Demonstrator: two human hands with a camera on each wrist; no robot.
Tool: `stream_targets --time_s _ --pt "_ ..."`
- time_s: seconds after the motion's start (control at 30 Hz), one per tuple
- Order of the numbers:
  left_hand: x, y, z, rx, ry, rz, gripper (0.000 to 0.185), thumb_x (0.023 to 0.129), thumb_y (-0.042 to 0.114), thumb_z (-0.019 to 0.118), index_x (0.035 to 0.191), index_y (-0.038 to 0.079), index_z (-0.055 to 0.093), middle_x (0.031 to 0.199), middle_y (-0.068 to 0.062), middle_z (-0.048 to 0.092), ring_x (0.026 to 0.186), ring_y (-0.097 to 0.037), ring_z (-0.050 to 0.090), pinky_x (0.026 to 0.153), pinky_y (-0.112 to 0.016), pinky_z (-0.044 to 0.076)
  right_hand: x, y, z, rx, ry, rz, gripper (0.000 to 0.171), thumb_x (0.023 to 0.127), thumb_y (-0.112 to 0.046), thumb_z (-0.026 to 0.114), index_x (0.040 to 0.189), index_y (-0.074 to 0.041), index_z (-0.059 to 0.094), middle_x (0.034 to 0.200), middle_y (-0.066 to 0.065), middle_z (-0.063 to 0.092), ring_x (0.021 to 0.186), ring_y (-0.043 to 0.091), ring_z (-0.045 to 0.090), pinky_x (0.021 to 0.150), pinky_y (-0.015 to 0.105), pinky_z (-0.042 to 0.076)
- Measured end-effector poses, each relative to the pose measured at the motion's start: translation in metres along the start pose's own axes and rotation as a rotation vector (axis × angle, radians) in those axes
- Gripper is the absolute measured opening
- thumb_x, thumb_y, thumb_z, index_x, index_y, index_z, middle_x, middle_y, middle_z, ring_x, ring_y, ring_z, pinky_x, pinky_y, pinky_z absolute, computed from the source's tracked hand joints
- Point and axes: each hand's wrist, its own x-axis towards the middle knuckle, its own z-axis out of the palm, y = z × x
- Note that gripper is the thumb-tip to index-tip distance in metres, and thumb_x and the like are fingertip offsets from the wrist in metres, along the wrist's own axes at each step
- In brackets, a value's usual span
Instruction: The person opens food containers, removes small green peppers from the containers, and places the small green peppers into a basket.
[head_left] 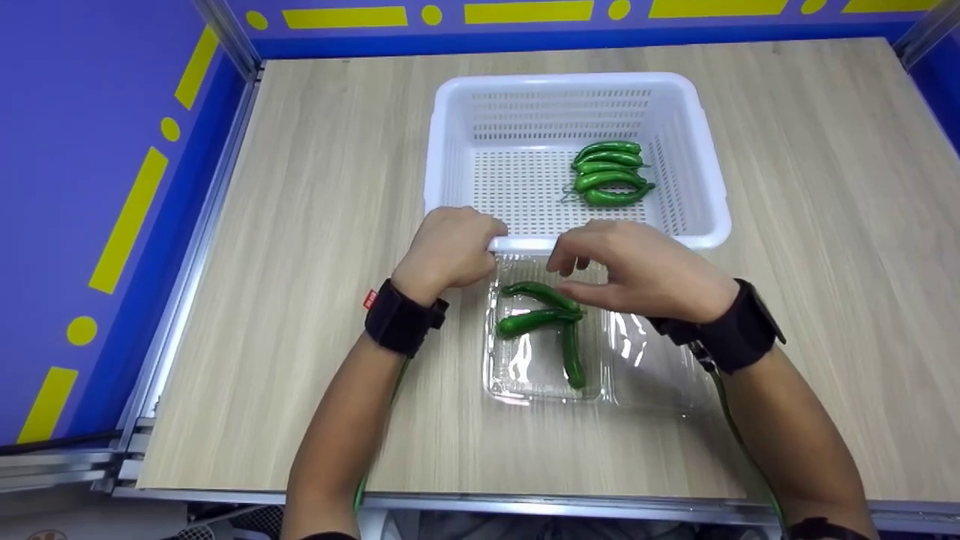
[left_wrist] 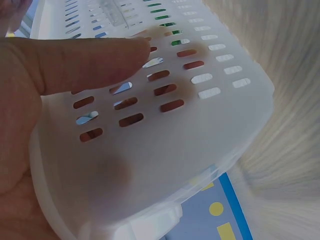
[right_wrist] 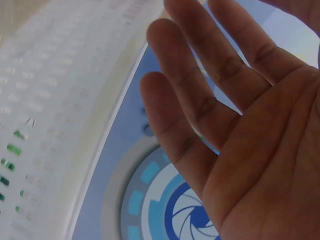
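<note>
My left hand (head_left: 452, 247) grips the near left part of the rim of a white plastic basket (head_left: 712, 172), with the thumb flat on the slotted outer wall in the left wrist view. Several green chili peppers (head_left: 611, 176) lie in a row on the right of the basket floor. In front of the basket stands a clear plastic container (head_left: 540, 379) with three green chili peppers (head_left: 534, 321) in it. My right hand (head_left: 645, 266) hovers over its back right part, near the rim. That hand holds nothing, and its fingers are loosely extended in the right wrist view.
The container's clear lid (head_left: 652, 367) is folded out to the right. All of this is on a wood-patterned table (head_left: 330, 187). Blue panels with yellow marks (head_left: 529, 11) border the back and left sides, and a metal rail (head_left: 465, 504) runs along the front edge.
</note>
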Motion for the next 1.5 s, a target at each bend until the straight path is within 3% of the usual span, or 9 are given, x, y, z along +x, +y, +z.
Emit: stream_targets --time_s 0.17,0.4,0.73,1.07,1.5 --pt "0.0 0.001 0.0 0.003 0.001 0.002 0.021 0.072 0.001 0.053 0.068 0.019 0.043 0.064 0.005 0.037 0.062 -0.016 0.044 0.058 -0.033 0.038 0.002 -0.011 0.014 -0.014 -0.082 0.027 0.012 0.09 -0.026 0.075 0.1 -0.023 0.07 0.096 -0.011 0.071 0.09 0.008 0.066 0.08 0.033 0.054" --pt "0.0 0.001 0.001 0.007 0.0 -0.001 0.024 0.071 -0.001 0.053 0.066 0.02 0.041 0.063 0.005 0.036 0.061 -0.016 0.043 0.056 -0.032 0.037 0.006 -0.016 0.035 -0.06 -0.156 0.012 0.012 0.085 -0.023 0.076 0.093 -0.018 0.068 0.086 -0.008 0.068 0.075 0.009 0.06 0.066 0.029 0.05" --pt "-0.002 -0.001 0.0 -0.002 0.011 -0.003 0.026 0.069 -0.001 0.053 0.066 0.02 0.039 0.063 0.005 0.035 0.061 -0.016 0.043 0.057 -0.034 0.038 0.008 -0.019 0.049 -0.103 -0.169 0.031 0.013 0.084 -0.023 0.076 0.092 -0.016 0.067 0.085 -0.004 0.07 0.067 0.008 0.055 0.058 0.029 0.047" --pt "0.0 0.0 0.0 0.002 0.01 0.006 0.023 0.071 -0.001 0.053 0.068 0.019 0.043 0.064 0.005 0.038 0.062 -0.016 0.044 0.057 -0.033 0.037 0.007 -0.017 0.06 -0.153 -0.202 0.085 0.022 0.082 -0.027 0.08 0.098 -0.017 0.068 0.09 -0.002 0.071 0.072 0.014 0.061 0.061 0.038 0.052" --pt "-0.001 -0.001 0.001 0.014 0.029 0.02 0.025 0.071 0.0 0.051 0.067 0.02 0.036 0.065 0.005 0.031 0.061 -0.016 0.038 0.055 -0.034 0.035 0.008 -0.012 0.068 -0.19 -0.172 0.114 0.018 0.079 -0.019 0.08 0.092 -0.014 0.068 0.094 0.001 0.07 0.075 0.02 0.066 0.067 0.042 0.055"
